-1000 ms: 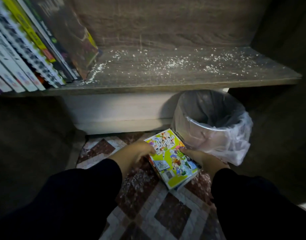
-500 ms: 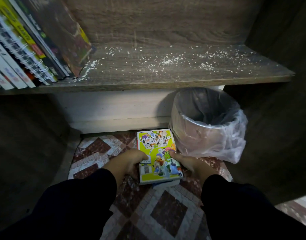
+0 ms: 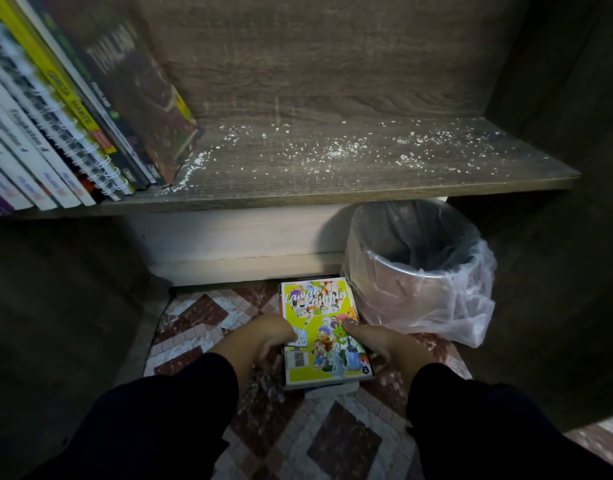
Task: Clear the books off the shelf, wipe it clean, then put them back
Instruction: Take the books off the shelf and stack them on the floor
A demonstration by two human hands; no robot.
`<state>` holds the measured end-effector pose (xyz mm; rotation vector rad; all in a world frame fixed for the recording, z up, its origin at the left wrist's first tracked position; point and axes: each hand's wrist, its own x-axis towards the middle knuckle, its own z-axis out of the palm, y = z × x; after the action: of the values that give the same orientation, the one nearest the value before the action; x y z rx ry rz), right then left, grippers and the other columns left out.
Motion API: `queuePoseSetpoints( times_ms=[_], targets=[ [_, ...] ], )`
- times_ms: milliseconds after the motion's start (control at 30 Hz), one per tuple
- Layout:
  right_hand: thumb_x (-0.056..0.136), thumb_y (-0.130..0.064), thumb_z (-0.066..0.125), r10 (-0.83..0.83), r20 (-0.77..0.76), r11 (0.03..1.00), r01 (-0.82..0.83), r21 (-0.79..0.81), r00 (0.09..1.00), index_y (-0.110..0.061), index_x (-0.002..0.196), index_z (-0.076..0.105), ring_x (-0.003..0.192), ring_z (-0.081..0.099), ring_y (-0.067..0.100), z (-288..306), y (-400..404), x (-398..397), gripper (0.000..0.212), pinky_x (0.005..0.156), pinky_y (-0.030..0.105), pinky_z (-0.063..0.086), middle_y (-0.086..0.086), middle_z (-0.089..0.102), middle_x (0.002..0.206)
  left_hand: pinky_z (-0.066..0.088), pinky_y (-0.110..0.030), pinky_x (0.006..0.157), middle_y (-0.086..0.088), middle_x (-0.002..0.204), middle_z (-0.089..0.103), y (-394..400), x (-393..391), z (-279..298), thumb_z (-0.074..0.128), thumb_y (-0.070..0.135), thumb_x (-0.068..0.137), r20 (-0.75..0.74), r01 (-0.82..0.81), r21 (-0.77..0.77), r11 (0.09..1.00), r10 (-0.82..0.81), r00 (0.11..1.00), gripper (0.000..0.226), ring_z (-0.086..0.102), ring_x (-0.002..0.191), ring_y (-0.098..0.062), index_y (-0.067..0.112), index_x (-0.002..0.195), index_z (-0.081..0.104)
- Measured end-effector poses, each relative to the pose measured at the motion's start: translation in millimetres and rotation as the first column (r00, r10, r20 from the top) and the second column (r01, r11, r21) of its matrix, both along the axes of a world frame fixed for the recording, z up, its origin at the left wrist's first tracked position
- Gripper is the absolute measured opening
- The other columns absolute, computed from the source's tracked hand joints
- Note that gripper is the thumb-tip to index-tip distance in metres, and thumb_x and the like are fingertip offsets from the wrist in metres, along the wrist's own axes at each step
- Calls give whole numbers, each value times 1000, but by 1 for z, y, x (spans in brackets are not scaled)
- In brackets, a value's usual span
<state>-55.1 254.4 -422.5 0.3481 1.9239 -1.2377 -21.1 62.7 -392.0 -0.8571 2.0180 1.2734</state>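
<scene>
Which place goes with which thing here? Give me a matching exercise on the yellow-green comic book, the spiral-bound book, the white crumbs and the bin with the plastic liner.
Things:
1. yellow-green comic book
2. spiral-bound book
3. white crumbs
4. lined bin

Places:
A. scattered over the bare part of the shelf board
B. on the tiled floor, between the two hands
C. standing among the leaning books at the left of the shelf
D. on the floor under the right part of the shelf

Pairs: 1-B, 2-C, 3-A, 4-D
</scene>
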Motion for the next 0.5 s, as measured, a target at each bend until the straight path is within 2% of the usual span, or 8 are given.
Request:
queuePoseSetpoints(
  times_ms=[67, 100, 167, 200, 233, 300, 400, 500],
  targets=[
    [95, -42, 49, 55, -45, 998, -54, 15, 997, -8, 129, 53, 76, 55, 13, 20, -6, 1, 49, 54, 17, 42, 6, 58, 115, 49, -42, 82, -21, 129, 54, -5, 6, 22, 57, 14, 93, -39, 40, -115, 993, -45, 998, 37, 57, 114, -36, -5, 124, 52],
    [98, -34, 46, 92, -81, 995, -89, 38, 992, -3, 129, 51, 68, 51, 10, 33, -8, 2, 44, 46, 16, 40, 5, 57, 108, 48, -39, 79, -20, 119, 57, -9, 9, 33, 57, 14, 92, -74, 53, -144, 988, -64, 995, 29, 61, 104, -31, -2, 116, 56],
    [100, -26, 43, 167, -147, 985, -158, 68, 975, 2, 130, 50, 60, 46, 6, 68, -12, 9, 41, 39, 14, 39, 3, 57, 100, 46, -34, 71, -15, 92, 57, -21, 21, 64, 60, 13, 90, -103, 41, -140, 989, -55, 993, 8, 55, 73, -24, 6, 92, 57],
    [100, -25, 43, 196, -168, 979, -183, 88, 966, 0, 130, 50, 60, 44, 5, 75, -11, 9, 39, 38, 12, 38, 4, 58, 99, 44, -33, 65, -12, 81, 51, -27, 27, 78, 61, 14, 89, -121, 14, -156, 988, -34, 992, 10, 48, 64, -22, 8, 85, 54],
    [100, -24, 44, 216, -176, 975, -201, 98, 961, -5, 126, 51, 60, 43, 5, 97, -10, 18, 34, 37, 12, 38, 4, 59, 95, 41, -32, 61, -10, 76, 46, -35, 33, 94, 62, 15, 88, -129, 1, -189, 982, -26, 991, 13, 44, 61, -22, 9, 83, 52],
    [98, -27, 46, 171, -150, 985, -163, 64, 974, -14, 108, 52, 60, 42, 8, 123, -8, 21, 17, 42, 18, 40, 0, 52, 78, 42, -33, 66, -13, 87, 50, -48, 44, 125, 61, 18, 90, -162, -21, -236, 971, -18, 987, 14, 50, 74, -28, 7, 94, 55],
    [95, -41, 48, 205, -163, 976, -190, 106, 965, -16, 104, 58, 67, 40, 12, 164, -18, 25, 29, 58, 22, 33, 1, 49, 82, 44, -37, 76, -14, 106, 53, -67, 62, 173, 57, 22, 93, -256, -99, -269, 958, 28, 966, 24, 52, 92, -30, 7, 110, 50],
    [87, -47, 57, 200, -207, 980, -197, 35, 958, -18, 86, 56, 72, 48, 17, 203, -31, 27, 29, 67, 27, 38, 3, 56, 87, 36, -28, 55, -11, 79, 49, -83, 80, 220, 55, 12, 91, -396, -184, -243, 952, 75, 915, 11, 44, 61, -21, 6, 100, 53]
  ],
)
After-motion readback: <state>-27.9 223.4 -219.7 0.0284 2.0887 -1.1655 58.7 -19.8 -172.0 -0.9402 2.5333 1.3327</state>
